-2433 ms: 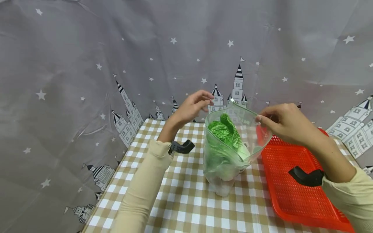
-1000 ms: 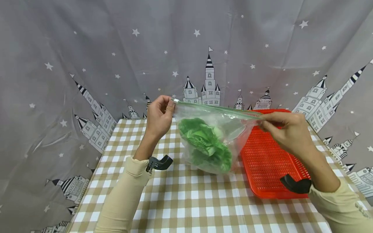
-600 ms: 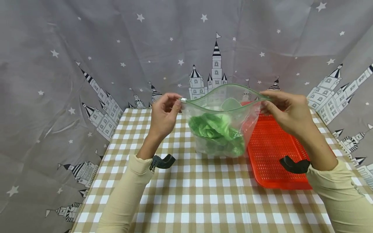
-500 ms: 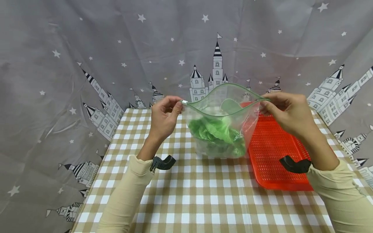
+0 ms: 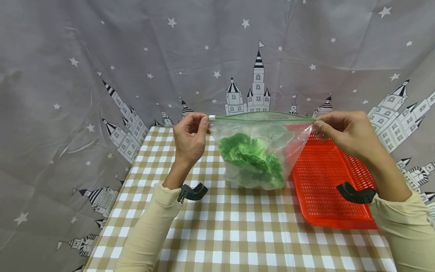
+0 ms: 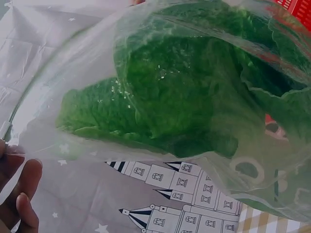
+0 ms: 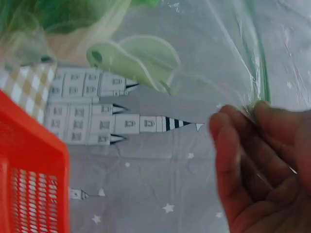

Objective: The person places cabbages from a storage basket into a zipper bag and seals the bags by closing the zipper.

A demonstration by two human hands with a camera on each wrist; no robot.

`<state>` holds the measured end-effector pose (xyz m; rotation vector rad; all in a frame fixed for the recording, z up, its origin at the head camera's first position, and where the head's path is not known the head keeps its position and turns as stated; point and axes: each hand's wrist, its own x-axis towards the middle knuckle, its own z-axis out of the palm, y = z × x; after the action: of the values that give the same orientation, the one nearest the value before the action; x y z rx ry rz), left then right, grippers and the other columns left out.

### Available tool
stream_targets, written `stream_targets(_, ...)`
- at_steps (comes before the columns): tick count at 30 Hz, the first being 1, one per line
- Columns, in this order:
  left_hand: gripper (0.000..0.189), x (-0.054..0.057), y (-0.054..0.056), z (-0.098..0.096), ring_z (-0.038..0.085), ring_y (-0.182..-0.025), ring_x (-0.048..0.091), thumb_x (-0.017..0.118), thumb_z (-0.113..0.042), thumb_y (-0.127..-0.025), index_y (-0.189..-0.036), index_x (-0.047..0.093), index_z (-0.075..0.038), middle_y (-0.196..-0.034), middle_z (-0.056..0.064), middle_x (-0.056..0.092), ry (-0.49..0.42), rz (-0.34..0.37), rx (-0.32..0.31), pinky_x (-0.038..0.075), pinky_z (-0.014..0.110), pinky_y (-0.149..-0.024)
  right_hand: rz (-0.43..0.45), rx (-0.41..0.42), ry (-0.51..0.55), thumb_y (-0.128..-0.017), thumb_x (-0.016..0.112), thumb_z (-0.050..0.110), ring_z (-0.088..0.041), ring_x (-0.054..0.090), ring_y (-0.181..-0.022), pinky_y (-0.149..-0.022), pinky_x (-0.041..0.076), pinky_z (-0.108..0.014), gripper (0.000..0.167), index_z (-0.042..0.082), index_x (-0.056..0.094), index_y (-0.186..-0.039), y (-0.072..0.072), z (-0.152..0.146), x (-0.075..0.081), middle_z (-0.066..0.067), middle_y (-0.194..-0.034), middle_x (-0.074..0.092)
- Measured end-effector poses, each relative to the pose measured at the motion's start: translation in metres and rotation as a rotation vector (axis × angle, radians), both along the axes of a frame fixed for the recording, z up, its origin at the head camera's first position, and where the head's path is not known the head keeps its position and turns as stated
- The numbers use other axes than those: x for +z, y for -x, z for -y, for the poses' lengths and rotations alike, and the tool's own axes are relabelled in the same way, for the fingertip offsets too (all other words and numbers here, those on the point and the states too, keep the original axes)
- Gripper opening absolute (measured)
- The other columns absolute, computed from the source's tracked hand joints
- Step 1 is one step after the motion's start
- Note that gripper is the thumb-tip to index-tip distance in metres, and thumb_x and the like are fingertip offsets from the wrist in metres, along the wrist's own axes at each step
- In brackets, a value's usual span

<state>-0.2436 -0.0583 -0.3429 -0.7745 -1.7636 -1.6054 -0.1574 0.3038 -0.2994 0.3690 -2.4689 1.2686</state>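
A clear zip bag with a green rim hangs stretched between both hands, its mouth narrowed to a thin gap. Inside lies a leafy green vegetable, like a cabbage or lettuce; its leaves fill much of the left wrist view. My left hand pinches the bag's left top corner, beside the white slider. At the opposite corner, my right hand pinches the rim between thumb and fingers; the right wrist view shows that hand from close by. Whether the bag's bottom touches the table cannot be told.
A red plastic basket with perforated sides stands on the right of the table, partly behind the bag and right arm. The brown-and-white checked tablecloth runs under everything. A grey curtain with castles and stars hangs behind.
At first my left hand was off the bag and its mouth gaped; the left hand then took the slider corner. Since half a second ago the rim has been drawn straighter, the right hand moving right.
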Motion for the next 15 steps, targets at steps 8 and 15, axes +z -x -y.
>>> stream_targets(8, 0.012, 0.0, 0.001, -0.005, 0.017, -0.058, 0.061, 0.063, -0.006, -0.094, -0.091, 0.066, 0.006, -0.073, 0.011, 0.065, -0.003, 0.019, 0.007, 0.051, 0.025, -0.055, -0.281, 0.071, -0.282, -0.082, 0.077, 0.02, -0.031, 0.055, -0.108, -0.091, 0.041, -0.04, 0.047, 0.007, 0.066, -0.126, 0.01, 0.043, 0.03, -0.013, -0.122, 0.064)
stream_targets(15, 0.014, -0.002, -0.002, -0.012, 0.016, -0.058, 0.061, 0.063, -0.006, -0.094, -0.092, 0.066, 0.007, -0.075, 0.014, 0.065, -0.036, 0.021, -0.011, 0.05, 0.025, -0.055, -0.498, 0.187, -0.312, -0.083, 0.077, 0.022, -0.031, 0.059, -0.107, -0.092, 0.042, -0.05, 0.038, 0.003, 0.07, -0.116, 0.021, 0.122, 0.042, -0.012, -0.111, 0.069)
